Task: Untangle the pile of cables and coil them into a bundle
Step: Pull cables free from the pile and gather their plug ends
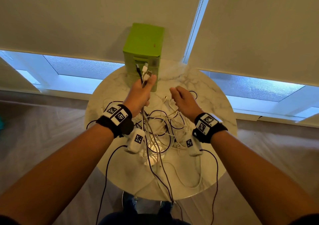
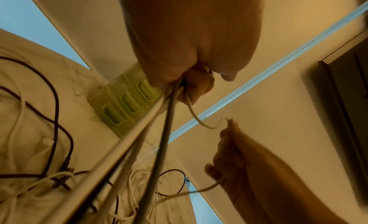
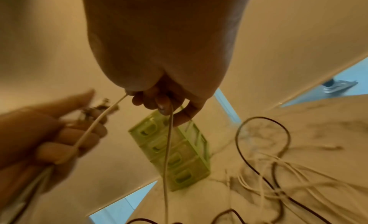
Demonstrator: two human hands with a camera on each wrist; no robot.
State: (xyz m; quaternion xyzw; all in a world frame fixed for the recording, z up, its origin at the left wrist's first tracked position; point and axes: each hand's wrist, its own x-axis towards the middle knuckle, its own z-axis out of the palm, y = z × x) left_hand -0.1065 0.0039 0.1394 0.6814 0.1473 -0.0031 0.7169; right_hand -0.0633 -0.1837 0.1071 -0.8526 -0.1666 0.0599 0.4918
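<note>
While the left hand (image 1: 140, 93) grips several plug ends and the right hand (image 1: 183, 98) pinches 1 white cable (image 3: 166, 156), the cables (image 1: 160, 129) sprawl limp, light and snag-prone on the worktop (image 1: 215, 104), best held near plugs.

Right hand (image 3: 159, 57) seen from below at top centre, fingers curled; thin white cable (image 3: 166, 156) pinched and hung straight down past frame bottom. Left hand (image 3: 39, 136) at left edge, blurred, bunch of cables (image 3: 89, 128) gripped, plug ends blurred above fingers. Green drawer box (image 3: 179, 161) at centre on marble table (image 3: 318, 117). Loose black and white cables (image 3: 278, 164) tangled at lower right.
</note>
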